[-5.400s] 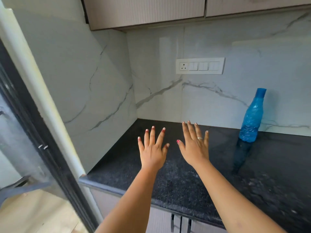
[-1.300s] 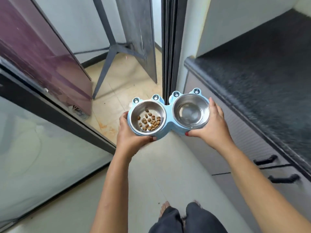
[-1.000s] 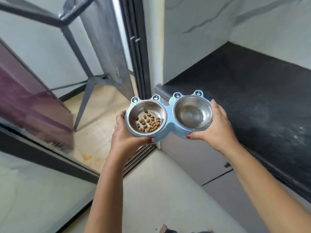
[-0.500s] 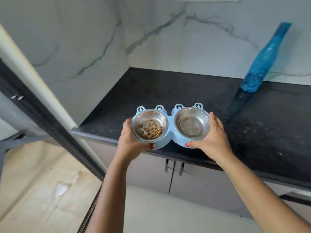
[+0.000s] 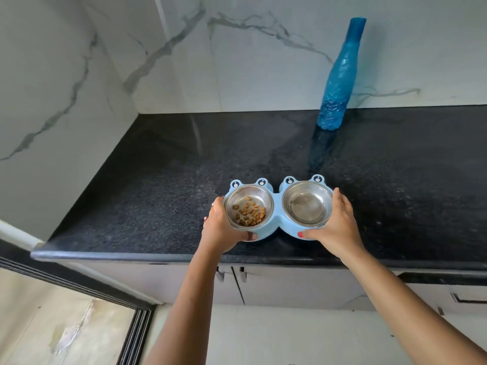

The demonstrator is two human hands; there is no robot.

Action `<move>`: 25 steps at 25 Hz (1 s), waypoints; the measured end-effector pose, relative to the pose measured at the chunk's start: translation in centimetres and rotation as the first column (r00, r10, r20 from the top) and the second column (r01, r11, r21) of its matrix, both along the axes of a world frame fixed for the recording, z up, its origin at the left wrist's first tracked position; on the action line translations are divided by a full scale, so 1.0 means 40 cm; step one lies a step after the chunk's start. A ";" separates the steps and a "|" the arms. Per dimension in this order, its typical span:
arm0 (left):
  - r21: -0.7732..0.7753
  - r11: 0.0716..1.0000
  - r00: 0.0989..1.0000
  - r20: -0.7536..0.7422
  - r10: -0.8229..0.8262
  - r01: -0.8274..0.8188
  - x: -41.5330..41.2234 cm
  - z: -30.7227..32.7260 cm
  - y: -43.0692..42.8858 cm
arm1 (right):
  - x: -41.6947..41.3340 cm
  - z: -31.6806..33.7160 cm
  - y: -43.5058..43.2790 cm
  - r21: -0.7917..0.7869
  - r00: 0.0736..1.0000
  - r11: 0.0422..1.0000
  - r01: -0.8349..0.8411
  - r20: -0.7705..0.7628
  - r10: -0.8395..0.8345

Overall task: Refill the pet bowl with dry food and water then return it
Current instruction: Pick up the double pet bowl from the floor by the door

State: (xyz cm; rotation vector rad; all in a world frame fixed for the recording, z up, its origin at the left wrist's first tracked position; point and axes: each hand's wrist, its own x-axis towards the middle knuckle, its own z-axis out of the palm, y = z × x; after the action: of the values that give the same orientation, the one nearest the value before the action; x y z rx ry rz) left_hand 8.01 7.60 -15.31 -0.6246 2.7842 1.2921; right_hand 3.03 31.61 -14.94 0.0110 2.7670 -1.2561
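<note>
A light-blue plastic double pet feeder with frog-eye bumps (image 5: 276, 225) sits low over the black speckled stone countertop (image 5: 158, 185), close to its front edge and roughly midway along the visible span; whether its base already touches the stone cannot be told. It carries two round stainless-steel bowls side by side. The left steel bowl (image 5: 249, 206) holds a small scatter of brown dry kibble (image 5: 249, 211) across its bottom. The right steel bowl (image 5: 307, 204) shows only bare, dull metal.

The left hand (image 5: 220, 227) clasps the feeder's left end, thumb curled over the front rim and fingers wrapped behind the side. The right hand (image 5: 338, 225) clasps the right end the same way, its red-nailed thumb pressed on the front lip.

A tall blue translucent plastic bottle with a blue cap (image 5: 338, 77) stands upright at the countertop's back edge, against the white marble-veined wall (image 5: 237, 61), well apart from the feeder and behind its right side.
</note>
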 end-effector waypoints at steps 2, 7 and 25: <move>-0.022 1.000 1.000 0.015 -0.004 0.004 -0.013 -0.009 0.017 | -0.009 -0.015 0.015 0.000 1.000 1.000 -0.001 0.007 0.001; -0.064 0.998 0.998 0.054 -0.014 0.017 -0.022 -0.015 0.042 | -0.010 -0.045 0.039 -0.033 1.000 0.999 -0.013 0.024 0.014; -0.294 0.904 0.904 -0.386 0.185 -0.311 -0.186 0.357 0.109 | -0.114 0.329 0.024 -0.099 0.892 0.978 -0.182 -0.435 0.122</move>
State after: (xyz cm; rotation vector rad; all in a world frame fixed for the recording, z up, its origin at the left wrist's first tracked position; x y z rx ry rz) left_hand 0.56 11.96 -1.04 -0.8751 3.3702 1.0259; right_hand -1.52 32.57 -1.80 -0.5484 2.9408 -1.5623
